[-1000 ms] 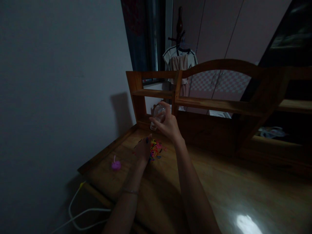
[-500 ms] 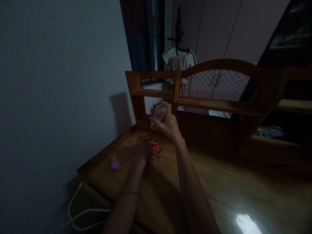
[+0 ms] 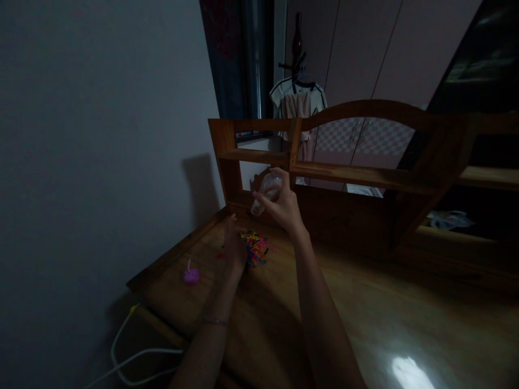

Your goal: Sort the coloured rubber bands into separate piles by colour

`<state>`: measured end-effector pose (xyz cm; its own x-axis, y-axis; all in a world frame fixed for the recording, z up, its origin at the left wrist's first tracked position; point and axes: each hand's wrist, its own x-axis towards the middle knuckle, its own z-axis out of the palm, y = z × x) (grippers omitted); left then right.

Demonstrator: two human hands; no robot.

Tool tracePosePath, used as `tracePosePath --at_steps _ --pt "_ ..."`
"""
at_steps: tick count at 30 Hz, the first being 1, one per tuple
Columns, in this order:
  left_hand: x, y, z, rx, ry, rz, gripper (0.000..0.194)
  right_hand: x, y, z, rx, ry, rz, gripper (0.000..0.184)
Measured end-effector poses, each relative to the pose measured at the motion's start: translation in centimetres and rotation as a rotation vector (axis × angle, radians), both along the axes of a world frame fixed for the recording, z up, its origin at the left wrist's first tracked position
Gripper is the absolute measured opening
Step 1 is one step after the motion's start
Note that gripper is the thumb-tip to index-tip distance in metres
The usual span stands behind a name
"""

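Observation:
My right hand (image 3: pixel 281 202) grips a clear bottle (image 3: pixel 269 186), tilted with its narrow mouth down and to the left. Below it, a heap of small colourful pieces (image 3: pixel 256 251) in yellow, pink, red and blue lies on the wooden desk (image 3: pixel 279 302); they are too small to name. Beside the heap's left edge is my left hand (image 3: pixel 235 247), its fingers stretched out and somewhat blurred. I see nothing in that hand. A purple lid-like piece with a thin upright strip (image 3: pixel 191 275) rests on the desk to the left.
A wooden shelf frame (image 3: pixel 344 172) runs along the desk's back edge. The pale wall (image 3: pixel 121 135) borders the left side. White cables (image 3: pixel 138 354) hang at the near left corner. A plastic bag (image 3: pixel 450 219) sits in the right shelf. Clothes (image 3: pixel 299 100) hang behind.
My left hand has opened, its fingers now extended upward, and shifted slightly left, uncovering more of the heap. The bottle in my right hand has moved a little to the right.

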<state>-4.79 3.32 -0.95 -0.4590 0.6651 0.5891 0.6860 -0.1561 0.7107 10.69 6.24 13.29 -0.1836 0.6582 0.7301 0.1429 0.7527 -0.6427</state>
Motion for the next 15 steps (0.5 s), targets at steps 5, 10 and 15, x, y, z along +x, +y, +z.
tracePosePath --at_steps 5,10,15 --pt "1.3 -0.4 1.8 0.004 0.117 0.031 0.043 0.5 0.4 0.4 -0.003 0.100 -0.010 0.063" --pt "-1.9 -5.0 4.2 -0.143 0.271 0.132 0.030 1.4 0.8 0.6 -0.024 0.144 0.005 0.062" --pt "-8.5 -11.1 3.9 -0.624 0.531 0.237 0.037 2.0 0.8 0.6 -0.053 0.084 -0.018 0.062"
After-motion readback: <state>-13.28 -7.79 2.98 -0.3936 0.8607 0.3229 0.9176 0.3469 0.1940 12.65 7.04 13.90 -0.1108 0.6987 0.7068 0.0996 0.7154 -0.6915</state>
